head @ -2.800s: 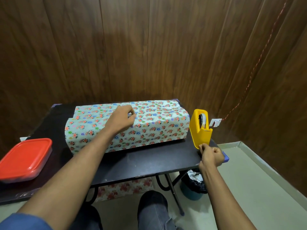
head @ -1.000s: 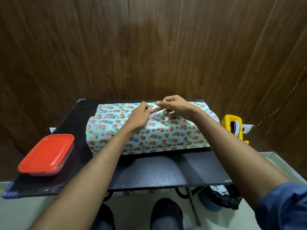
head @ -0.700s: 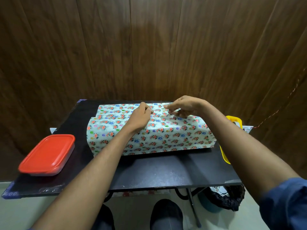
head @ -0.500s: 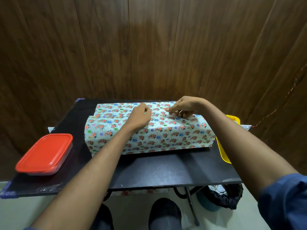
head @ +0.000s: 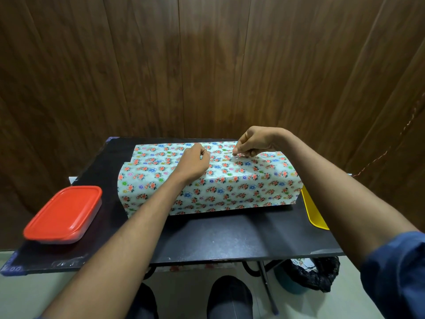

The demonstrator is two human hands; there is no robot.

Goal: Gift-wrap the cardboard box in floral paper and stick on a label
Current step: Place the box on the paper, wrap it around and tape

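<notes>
**Taping the top seam, ends not yet folded**

The box [head: 207, 180] sits mid-table [head: 218, 236], long side facing the person, already sleeved in floral paper [head: 253, 192]. Left hand [head: 194, 163] rests on top w/ fingers curled, apparently pinning the paper overlap. Right hand [head: 254, 141] pinches something small & clear at its fingertips [head: 235, 153], prob. a strip of tape, touching the paper just beside the left hand; too small to be sure. Paper overhangs both ends, unfolded.

Handling, as a judgement: paper is thin, creases easily & tears if dragged; box underneath looks stiff & likely light, so it may slide if pushed hard. Best to press down flat along the seam, hold the box by its long edges. Red-lidded container [head: 63, 214] at left, yellow tape dispenser [head: 315, 210] at right, partly behind the arm. No label in sight.
</notes>
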